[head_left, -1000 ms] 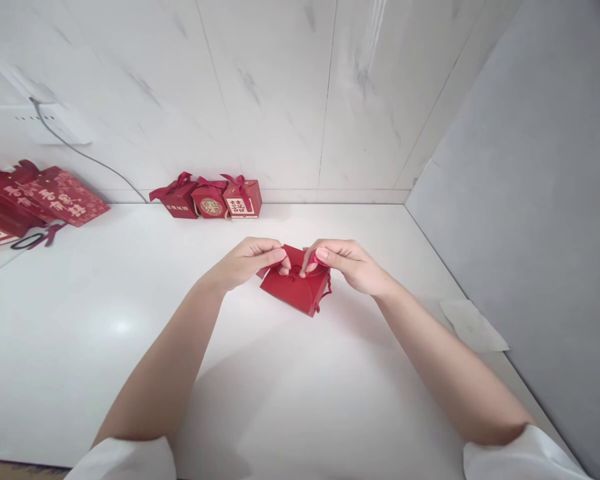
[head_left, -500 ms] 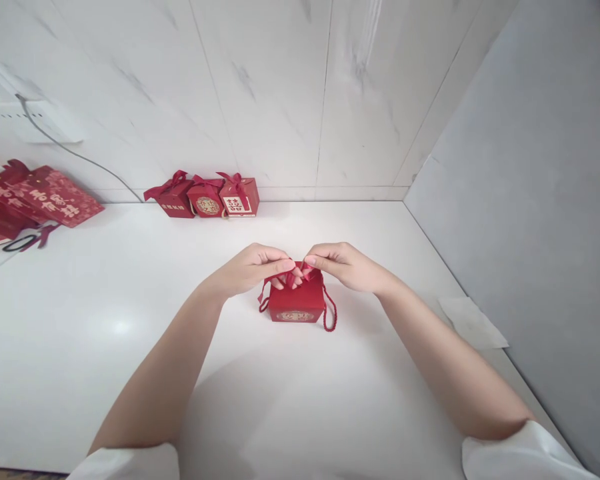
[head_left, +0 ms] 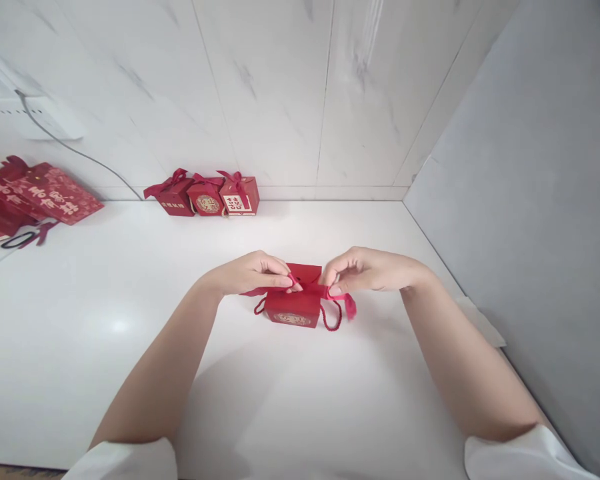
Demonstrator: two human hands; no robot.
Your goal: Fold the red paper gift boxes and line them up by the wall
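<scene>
A small red gift box [head_left: 293, 313] with a gold emblem on its front stands on the white table, a twisted red cord loop hanging at each side. Across its top runs a red ribbon [head_left: 350, 305]. My left hand [head_left: 257, 275] pinches the ribbon between thumb and fingers at the left of the box top. On the right, my right hand [head_left: 367, 270] grips the other part of the ribbon, its tail hanging beyond the thumb. The box's upright back flap [head_left: 307, 272] shows between my hands. How the ribbon crosses at the middle is partly hidden.
Three red boxes with bows [head_left: 209, 199] stand in a row against the marble-patterned wall. Flat red bags [head_left: 63, 197] and scissors [head_left: 17, 240] lie at the far left. A grey cable [head_left: 90, 159] runs down the wall. Beside the right partition lies a white paper [head_left: 480, 320].
My right hand has moved right, drawing the ribbon out to that side. My hands are farther apart, and the box has shifted and turned slightly.
</scene>
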